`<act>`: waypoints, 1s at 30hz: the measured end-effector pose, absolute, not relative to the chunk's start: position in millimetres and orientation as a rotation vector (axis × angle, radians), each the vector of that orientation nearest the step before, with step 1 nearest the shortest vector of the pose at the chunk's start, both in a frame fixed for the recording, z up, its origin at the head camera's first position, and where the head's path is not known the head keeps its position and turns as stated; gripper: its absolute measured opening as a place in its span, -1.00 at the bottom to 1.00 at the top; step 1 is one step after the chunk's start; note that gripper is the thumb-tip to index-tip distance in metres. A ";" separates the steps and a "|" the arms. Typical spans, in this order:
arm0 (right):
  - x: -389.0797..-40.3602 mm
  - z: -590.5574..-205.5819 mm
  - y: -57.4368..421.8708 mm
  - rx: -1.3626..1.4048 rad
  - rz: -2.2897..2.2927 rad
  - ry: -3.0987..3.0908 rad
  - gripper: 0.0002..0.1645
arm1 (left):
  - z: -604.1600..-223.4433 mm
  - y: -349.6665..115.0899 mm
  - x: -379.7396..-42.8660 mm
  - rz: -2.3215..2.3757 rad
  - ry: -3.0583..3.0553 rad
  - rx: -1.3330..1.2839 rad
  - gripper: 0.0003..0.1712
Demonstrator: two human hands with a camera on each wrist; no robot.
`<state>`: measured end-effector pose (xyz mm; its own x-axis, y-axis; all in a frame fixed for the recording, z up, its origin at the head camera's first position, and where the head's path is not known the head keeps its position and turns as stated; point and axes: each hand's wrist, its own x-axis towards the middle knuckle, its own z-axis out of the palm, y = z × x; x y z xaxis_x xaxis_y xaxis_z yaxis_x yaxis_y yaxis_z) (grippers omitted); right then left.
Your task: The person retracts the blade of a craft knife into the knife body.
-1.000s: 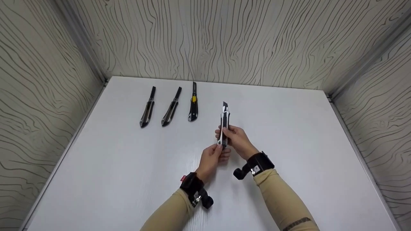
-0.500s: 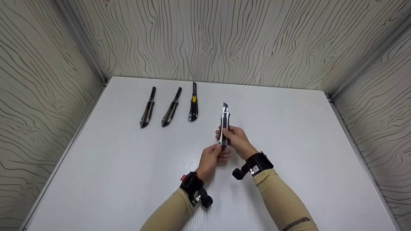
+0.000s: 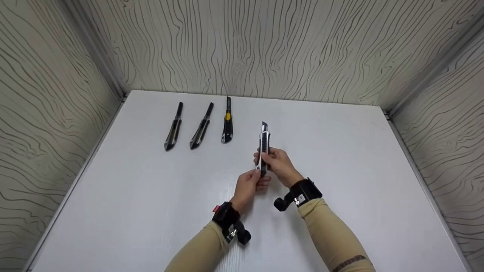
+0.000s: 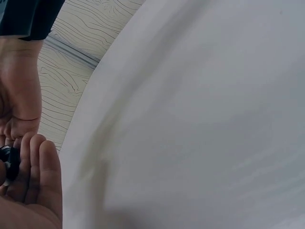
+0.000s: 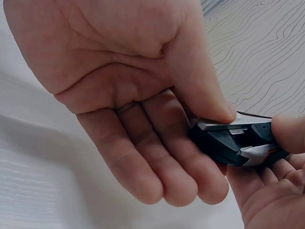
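Observation:
In the head view, both hands hold a silver and black utility knife (image 3: pixel 264 140) above the white table, its blade (image 3: pixel 264 126) pointing away from me. My right hand (image 3: pixel 281 164) grips the handle, with the thumb on the slider track. The left hand (image 3: pixel 246 189) pinches the butt end between thumb and fingers. Seen from the right wrist, the knife's butt end (image 5: pixel 238 140) lies between the right hand (image 5: pixel 124 86) and the left fingers (image 5: pixel 274 191). At the left wrist view's edge, only a small part of the knife (image 4: pixel 10 160) shows.
Three more knives lie toward the back left of the white table (image 3: pixel 151 211): two black and silver ones (image 3: pixel 174 132) (image 3: pixel 201 132) and a black one with a yellow slider (image 3: pixel 227 124). Patterned panels (image 3: pixel 242 45) stand behind and at both sides.
The right thumb has slid slightly down the handle toward the butt end, and the blade sticks out a little less. The left hand has hardly moved. The three lying knives are unchanged.

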<state>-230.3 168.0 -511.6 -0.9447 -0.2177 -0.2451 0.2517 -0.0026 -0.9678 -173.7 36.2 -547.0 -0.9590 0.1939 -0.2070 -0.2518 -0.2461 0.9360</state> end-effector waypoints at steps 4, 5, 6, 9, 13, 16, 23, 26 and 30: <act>-229.8 -510.7 166.5 0.034 -2.030 1.945 -0.55 | -547.1 36.2 -173.6 2.285 1.719 -0.079 -0.58; -229.7 -510.5 166.2 0.040 -2.035 1.943 -0.56 | -546.9 36.2 -173.5 2.286 1.718 -0.084 -0.58; -229.8 -510.5 166.0 0.040 -2.036 1.944 -0.56 | -546.8 36.3 -173.4 2.285 1.720 -0.089 -0.57; -230.2 -510.7 165.5 0.041 -2.042 1.941 -0.56 | -546.0 36.5 -173.1 2.290 1.721 -0.102 -0.57; -229.9 -510.7 165.4 0.023 -2.037 1.941 -0.53 | -545.9 36.8 -172.6 2.308 1.712 -0.114 -0.57; -229.4 -510.5 165.6 0.011 -2.032 1.939 -0.51 | -546.1 37.0 -172.3 2.319 1.702 -0.120 -0.57; -228.7 -507.7 165.5 0.003 -1.998 1.952 -0.51 | -546.3 35.7 -173.4 2.303 1.725 -0.111 -0.58; -228.9 -507.3 165.2 0.015 -1.989 1.961 -0.52 | -546.3 35.6 -173.6 2.301 1.732 -0.108 -0.58; -228.8 -508.4 165.5 0.022 -1.977 1.975 -0.52 | -545.7 36.0 -172.8 2.304 1.728 -0.114 -0.58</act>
<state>-228.8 165.5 -508.4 -0.9403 -0.2299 -0.2509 0.2511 0.0287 -0.9675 -172.8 36.0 -545.7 -0.9634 0.1585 -0.2161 -0.2519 -0.2594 0.9323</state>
